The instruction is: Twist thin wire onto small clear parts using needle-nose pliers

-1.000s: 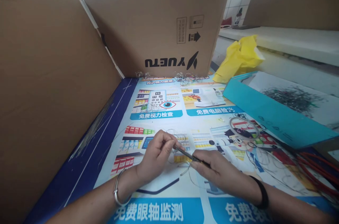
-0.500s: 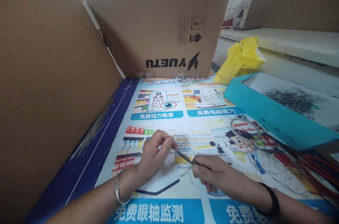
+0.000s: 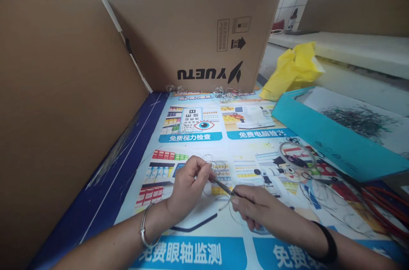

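Note:
My right hand [image 3: 252,206] is closed around a slim metal tool that looks like long-nose pliers [image 3: 223,185]. The tool's narrow jaws point up and left, reaching the fingertips of my left hand [image 3: 193,182]. Thumb and forefinger of that left hand are pinched together on thin wire [image 3: 207,158], whose loops show just behind the fingers. What exactly sits between the jaws and fingertips is too small to make out. A curved pale handle [image 3: 224,206] sticks out beside my right hand.
To the right, a teal box [image 3: 322,140] holds a heap of short wire pieces [image 3: 358,121]. A coil of wire [image 3: 297,155] and red cords [image 3: 383,206] lie nearer. Cardboard panels [image 3: 191,27] wall the back and left. Behind the box is a yellow bag [image 3: 292,70]; straight wires [image 3: 111,155] lie left.
Both hands hold the same grip, with the pliers' tip still at the left fingertips. The camera view has shifted very slightly.

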